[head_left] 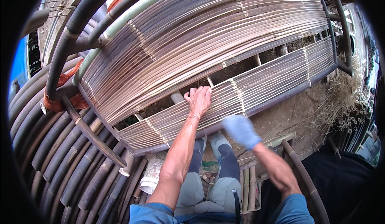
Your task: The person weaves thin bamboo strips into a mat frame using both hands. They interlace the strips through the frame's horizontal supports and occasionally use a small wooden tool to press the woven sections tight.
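Observation:
A long bamboo frame bears thin bamboo slats (pixel 208 35), tied across with pale lashings (pixel 239 93). An open gap (pixel 236 71) splits the slats into a wide far part and a narrower near strip (pixel 276 73). At the gap, my bare left hand (pixel 199 99) is closed, its fingers curled over the far edge slat of the near strip. My right hand (pixel 242 132), in a light blue-grey glove, is smeared by motion beside the frame's dark front rail (pixel 272 99). Its fingers cannot be made out, nor whether it holds anything.
Stacked dark bamboo poles (pixel 76 168) fill the left side, below the frame's upright posts (pixel 60 59) and orange wrapping (pixel 66 99). A white bucket (pixel 151 176) stands near my left forearm. Straw (pixel 337 91) and bundled thin bamboo (pixel 353 122) lie at right. Black cloth (pixel 337 180) covers the lower right.

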